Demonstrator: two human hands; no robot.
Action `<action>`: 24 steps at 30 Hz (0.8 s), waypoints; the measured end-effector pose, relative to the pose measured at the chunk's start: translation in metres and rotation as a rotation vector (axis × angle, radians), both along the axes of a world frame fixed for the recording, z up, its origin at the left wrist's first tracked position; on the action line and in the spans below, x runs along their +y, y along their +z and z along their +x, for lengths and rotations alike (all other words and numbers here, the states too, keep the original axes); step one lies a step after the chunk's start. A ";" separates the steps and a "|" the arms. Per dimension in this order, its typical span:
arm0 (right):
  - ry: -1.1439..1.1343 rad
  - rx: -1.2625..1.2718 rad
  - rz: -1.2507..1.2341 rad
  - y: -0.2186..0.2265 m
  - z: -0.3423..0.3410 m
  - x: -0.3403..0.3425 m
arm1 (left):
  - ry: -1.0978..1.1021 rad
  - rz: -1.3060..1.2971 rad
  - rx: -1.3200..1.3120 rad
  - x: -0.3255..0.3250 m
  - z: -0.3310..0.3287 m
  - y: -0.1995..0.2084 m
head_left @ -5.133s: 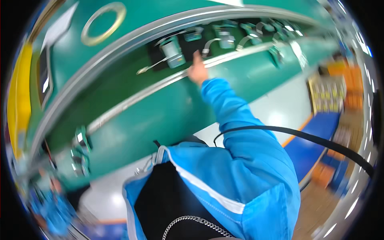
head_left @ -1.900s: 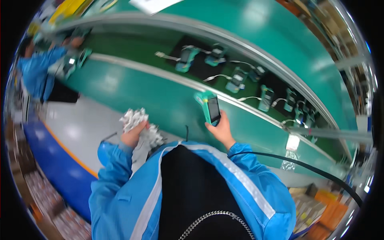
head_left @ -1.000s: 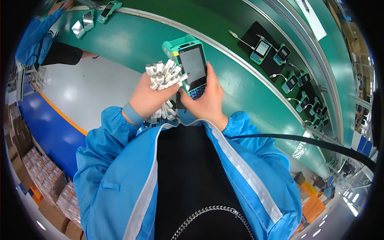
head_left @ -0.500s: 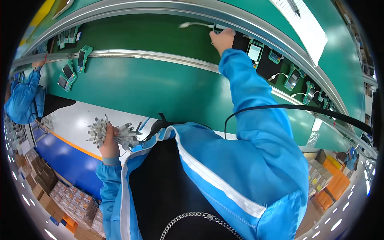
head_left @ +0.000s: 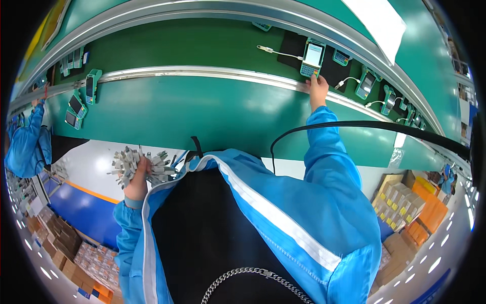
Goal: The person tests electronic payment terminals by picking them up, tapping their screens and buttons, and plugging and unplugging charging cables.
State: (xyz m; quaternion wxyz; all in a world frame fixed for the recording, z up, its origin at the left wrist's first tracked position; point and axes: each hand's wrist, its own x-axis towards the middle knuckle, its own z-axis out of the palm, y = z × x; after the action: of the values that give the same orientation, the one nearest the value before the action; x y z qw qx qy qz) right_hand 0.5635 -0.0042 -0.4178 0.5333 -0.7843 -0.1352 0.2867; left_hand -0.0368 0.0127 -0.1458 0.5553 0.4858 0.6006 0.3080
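My left hand (head_left: 137, 180) is closed round a thick bunch of short white-grey cables (head_left: 127, 164), their plugs fanning out on both sides of the fist. It hangs left of my body, nearer than the bench. My right hand (head_left: 318, 90) reaches forward and pinches the near end of a green payment terminal (head_left: 312, 53) with a lit screen and keypad. A short white cable (head_left: 279, 52) runs left from that terminal, its loose plug lying over the dark mat. Another green terminal (head_left: 262, 26) shows partly at the far rail.
Further cabled terminals (head_left: 365, 83) line the belt to the right; several more (head_left: 76, 105) stand at the left. A metal rail (head_left: 202, 72) edges the green bench. White paper (head_left: 377, 28) lies beyond the far rail. A black strap (head_left: 374, 124) crosses my right arm. A co-worker (head_left: 28, 144) is at far left.
My right hand has left the terminal by the far rail, moving right and nearer to the lit terminal's near end. My left hand keeps the cable bunch. The view has shifted slightly.
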 end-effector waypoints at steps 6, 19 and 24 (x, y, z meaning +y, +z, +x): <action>-0.077 0.146 0.027 0.002 -0.006 0.007 | -0.033 -0.022 -0.061 0.016 0.012 -0.007; 0.872 -0.309 0.310 0.141 -0.285 0.056 | -0.088 0.202 0.012 0.031 0.043 0.019; 1.467 -0.048 0.735 0.233 -0.382 0.060 | 0.002 0.132 -0.172 0.033 0.039 0.047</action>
State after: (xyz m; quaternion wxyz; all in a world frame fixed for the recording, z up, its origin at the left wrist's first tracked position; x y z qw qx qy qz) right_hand 0.1819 0.0561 -0.1849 0.4299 -0.2777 -0.7105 0.4830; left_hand 0.0024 0.0455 -0.0990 0.5712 0.4924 0.5298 0.3879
